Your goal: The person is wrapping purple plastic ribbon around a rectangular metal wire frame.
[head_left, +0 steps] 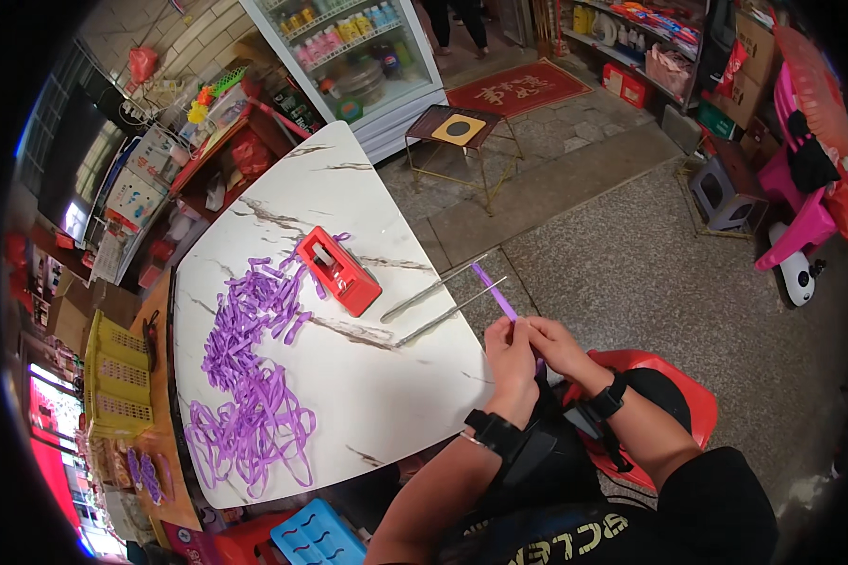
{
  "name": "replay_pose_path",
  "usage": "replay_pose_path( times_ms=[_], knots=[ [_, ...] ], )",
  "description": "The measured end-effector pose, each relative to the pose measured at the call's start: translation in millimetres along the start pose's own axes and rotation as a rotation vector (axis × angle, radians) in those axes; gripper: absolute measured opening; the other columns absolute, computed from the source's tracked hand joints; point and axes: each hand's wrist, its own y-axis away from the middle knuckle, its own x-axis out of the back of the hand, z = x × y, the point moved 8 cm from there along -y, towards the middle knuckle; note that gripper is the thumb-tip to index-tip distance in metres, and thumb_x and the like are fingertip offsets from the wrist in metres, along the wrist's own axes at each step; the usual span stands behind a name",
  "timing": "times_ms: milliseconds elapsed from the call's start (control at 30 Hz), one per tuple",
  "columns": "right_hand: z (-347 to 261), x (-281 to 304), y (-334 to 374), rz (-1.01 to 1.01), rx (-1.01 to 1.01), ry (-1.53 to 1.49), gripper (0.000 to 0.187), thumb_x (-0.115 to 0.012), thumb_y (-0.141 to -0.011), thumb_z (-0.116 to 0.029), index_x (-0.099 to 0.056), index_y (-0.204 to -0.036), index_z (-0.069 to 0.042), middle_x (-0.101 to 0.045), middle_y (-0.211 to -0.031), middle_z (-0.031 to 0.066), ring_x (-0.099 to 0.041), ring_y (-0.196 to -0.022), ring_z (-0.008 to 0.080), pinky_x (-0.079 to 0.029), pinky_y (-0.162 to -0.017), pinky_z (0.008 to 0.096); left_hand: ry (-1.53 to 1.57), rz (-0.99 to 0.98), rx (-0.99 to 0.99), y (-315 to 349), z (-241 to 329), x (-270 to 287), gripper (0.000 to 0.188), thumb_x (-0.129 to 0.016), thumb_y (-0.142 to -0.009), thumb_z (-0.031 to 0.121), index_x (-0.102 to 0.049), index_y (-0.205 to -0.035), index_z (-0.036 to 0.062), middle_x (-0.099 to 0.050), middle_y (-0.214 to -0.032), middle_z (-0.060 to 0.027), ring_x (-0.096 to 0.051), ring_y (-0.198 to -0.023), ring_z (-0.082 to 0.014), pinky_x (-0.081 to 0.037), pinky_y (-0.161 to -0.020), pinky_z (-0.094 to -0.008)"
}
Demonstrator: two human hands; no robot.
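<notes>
Beyond the right edge of the white marbled table (415,377), my left hand (511,365) and my right hand (558,352) are close together, fingers closed on a purple ribbon (496,292). From my fingers the ribbon runs up to two thin metal rods (443,311), which lie on the table and jut past its edge. How it meets the rods is too small to tell. Left of the rods is a red tape dispenser (339,273). A heap of short purple ribbon pieces (245,320) spreads beside it, with long loose ribbon loops (259,433) nearer me.
A red plastic stool (688,405) is by my right arm. Below the table's near edge is a blue plastic item (318,535). Yellow baskets (121,367) stand at left. Farther off are a small square table (457,129), a drinks fridge (367,75) and a red mat (528,87).
</notes>
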Motion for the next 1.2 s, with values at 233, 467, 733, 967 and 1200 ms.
replay_pose_path(
  times_ms=[233, 467, 733, 967, 1200],
  knots=[
    [-7, 8, 9, -0.02, -0.009, 0.025, 0.023, -0.042, -0.087, -0.02, -0.053, -0.078, -0.002, -0.051, -0.066, -0.0015, -0.045, -0.059, 0.0053, -0.037, -0.053, 0.0193, 0.057, 0.09, -0.018, -4, -19, 2, 0.014, -0.05, -0.084, 0.012, -0.045, -0.092, 0.0017, -0.052, -0.071, -0.0043, -0.043, -0.054, -0.0064, -0.034, -0.046, -0.0189],
    [-1, 7, 10, -0.069, 0.039, 0.054, 0.021, -0.043, -0.086, -0.016, -0.052, -0.075, -0.001, -0.052, -0.069, -0.0008, -0.046, -0.064, 0.0055, -0.038, -0.058, 0.0198, 0.156, 0.126, -0.046, -6, -28, 4, 0.012, -0.049, -0.085, 0.014, -0.045, -0.087, 0.0024, -0.051, -0.068, -0.0043, -0.04, -0.05, -0.0062, -0.032, -0.041, -0.0182],
    [12, 15, 18, -0.007, -0.043, -0.112, 0.021, -0.044, -0.085, -0.016, -0.056, -0.077, -0.001, -0.055, -0.073, 0.0005, -0.049, -0.069, 0.0062, -0.039, -0.064, 0.0196, 0.29, 0.049, 0.066, 3, -33, -1, 0.012, -0.049, -0.085, 0.013, -0.045, -0.086, 0.0027, -0.054, -0.081, -0.0087, -0.053, -0.07, -0.0124, -0.041, -0.057, -0.0213],
    [13, 24, 24, 0.117, -0.046, -0.075, 0.019, -0.045, -0.082, -0.012, -0.058, -0.076, 0.0, -0.058, -0.072, 0.0027, -0.053, -0.066, 0.0071, -0.041, -0.061, 0.02, 0.332, 0.038, 0.032, 6, -27, -5, 0.011, -0.048, -0.086, 0.012, -0.043, -0.085, 0.0029, -0.056, -0.083, -0.0119, -0.055, -0.068, -0.0136, -0.044, -0.056, -0.0204],
    [3, 22, 30, 0.193, -0.033, 0.021, 0.018, -0.048, -0.081, -0.013, -0.057, -0.077, 0.001, -0.059, -0.071, 0.0022, -0.052, -0.064, 0.0067, -0.041, -0.059, 0.0204, 0.255, 0.006, 0.014, 4, -27, -4, 0.012, -0.051, -0.084, 0.012, -0.048, -0.087, 0.0012, -0.057, -0.082, -0.0103, -0.056, -0.074, -0.0131, -0.045, -0.066, -0.0222]
  ],
)
